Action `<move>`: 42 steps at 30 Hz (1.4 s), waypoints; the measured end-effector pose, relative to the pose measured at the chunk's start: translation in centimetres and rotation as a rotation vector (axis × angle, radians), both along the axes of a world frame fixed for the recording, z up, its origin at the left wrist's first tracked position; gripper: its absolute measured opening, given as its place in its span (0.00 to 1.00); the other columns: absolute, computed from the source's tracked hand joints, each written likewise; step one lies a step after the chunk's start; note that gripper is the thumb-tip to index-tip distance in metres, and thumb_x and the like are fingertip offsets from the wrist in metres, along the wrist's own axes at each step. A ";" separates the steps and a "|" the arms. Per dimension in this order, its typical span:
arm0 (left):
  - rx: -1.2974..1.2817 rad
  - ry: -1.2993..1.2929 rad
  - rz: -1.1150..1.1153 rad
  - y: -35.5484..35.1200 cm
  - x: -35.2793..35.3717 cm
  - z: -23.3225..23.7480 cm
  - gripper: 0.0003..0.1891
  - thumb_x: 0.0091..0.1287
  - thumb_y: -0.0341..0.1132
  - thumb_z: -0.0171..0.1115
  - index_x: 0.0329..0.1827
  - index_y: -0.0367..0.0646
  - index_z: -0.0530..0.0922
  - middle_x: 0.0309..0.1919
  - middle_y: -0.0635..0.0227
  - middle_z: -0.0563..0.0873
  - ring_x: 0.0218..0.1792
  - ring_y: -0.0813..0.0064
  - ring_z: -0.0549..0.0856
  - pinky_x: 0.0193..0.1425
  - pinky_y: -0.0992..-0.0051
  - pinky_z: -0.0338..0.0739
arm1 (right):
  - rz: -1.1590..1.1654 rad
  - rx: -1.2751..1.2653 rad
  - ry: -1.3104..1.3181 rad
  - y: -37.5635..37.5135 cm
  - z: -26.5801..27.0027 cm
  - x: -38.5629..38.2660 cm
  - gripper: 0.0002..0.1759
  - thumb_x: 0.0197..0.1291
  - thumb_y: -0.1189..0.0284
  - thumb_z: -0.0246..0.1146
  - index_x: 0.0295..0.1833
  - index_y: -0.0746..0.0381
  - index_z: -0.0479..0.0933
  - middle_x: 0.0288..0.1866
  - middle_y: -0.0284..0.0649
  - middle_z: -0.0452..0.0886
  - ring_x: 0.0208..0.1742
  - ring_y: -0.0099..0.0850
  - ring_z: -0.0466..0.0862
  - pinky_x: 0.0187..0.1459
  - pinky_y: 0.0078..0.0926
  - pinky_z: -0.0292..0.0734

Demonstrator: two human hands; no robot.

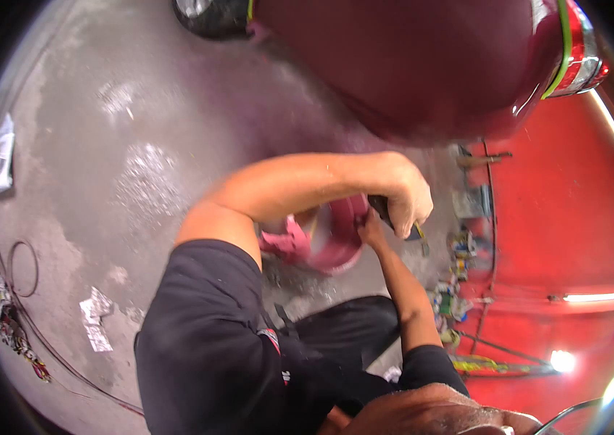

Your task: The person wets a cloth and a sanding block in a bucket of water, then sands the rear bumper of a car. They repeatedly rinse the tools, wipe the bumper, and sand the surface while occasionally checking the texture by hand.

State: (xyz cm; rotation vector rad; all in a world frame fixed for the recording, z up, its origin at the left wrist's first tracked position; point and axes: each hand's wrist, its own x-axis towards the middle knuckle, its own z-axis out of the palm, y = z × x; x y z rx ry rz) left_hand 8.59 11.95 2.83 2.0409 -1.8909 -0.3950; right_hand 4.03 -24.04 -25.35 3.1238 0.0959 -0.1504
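Observation:
My left hand [403, 190] is bent over at the wrist, its fingers closed round a dark object [380, 207]. A dark, yellow-edged end [416, 232] shows below the fingers; its kind is not clear. Just beneath, my right hand [371, 229] has its fingers closed at the edge of a hollow, curved maroon piece [343, 246]. Part of that piece is hidden behind my left forearm. A ragged pink scrap [289, 239], paper or cloth, lies against its left side.
A glossy maroon vehicle body [423, 65] with a red-and-clear tail light [581, 54] hangs over the top. A red wall [561, 217] stands at the right, with cans and clutter [459, 254] along its foot. A hose [39, 330] and paper scraps [97, 319] lie on the concrete floor.

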 end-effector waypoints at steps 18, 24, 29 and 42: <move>-0.041 -0.118 -0.225 -2.0 -0.8 1.1 0.17 0.56 0.42 0.68 0.47 0.48 0.88 0.44 0.64 0.90 0.45 0.61 0.87 0.50 0.59 0.80 | -0.092 -0.045 0.305 -3.2 0.5 -1.4 0.20 0.63 0.66 0.62 0.59 0.62 0.79 0.55 0.60 0.84 0.58 0.57 0.82 0.58 0.48 0.76; -0.114 -0.068 -0.220 -2.0 -0.5 1.3 0.17 0.56 0.42 0.68 0.47 0.48 0.88 0.44 0.64 0.90 0.45 0.61 0.87 0.50 0.59 0.80 | -0.121 -0.084 0.356 -4.0 2.0 -2.2 0.20 0.63 0.66 0.62 0.58 0.63 0.80 0.54 0.59 0.84 0.58 0.56 0.82 0.58 0.47 0.76; -0.145 -0.036 -0.214 -1.9 -0.2 1.1 0.17 0.56 0.42 0.68 0.47 0.48 0.88 0.44 0.65 0.90 0.44 0.61 0.87 0.50 0.59 0.80 | -0.136 -0.093 0.379 -4.4 2.8 -2.2 0.19 0.63 0.66 0.62 0.57 0.63 0.80 0.54 0.59 0.84 0.58 0.56 0.83 0.58 0.46 0.76; -0.153 0.016 -0.176 -3.3 0.1 0.0 0.17 0.55 0.42 0.69 0.46 0.47 0.89 0.43 0.66 0.90 0.44 0.61 0.87 0.49 0.59 0.80 | -0.107 -0.063 0.407 -4.5 4.1 -0.7 0.18 0.62 0.67 0.63 0.54 0.63 0.82 0.54 0.58 0.84 0.58 0.54 0.83 0.58 0.45 0.77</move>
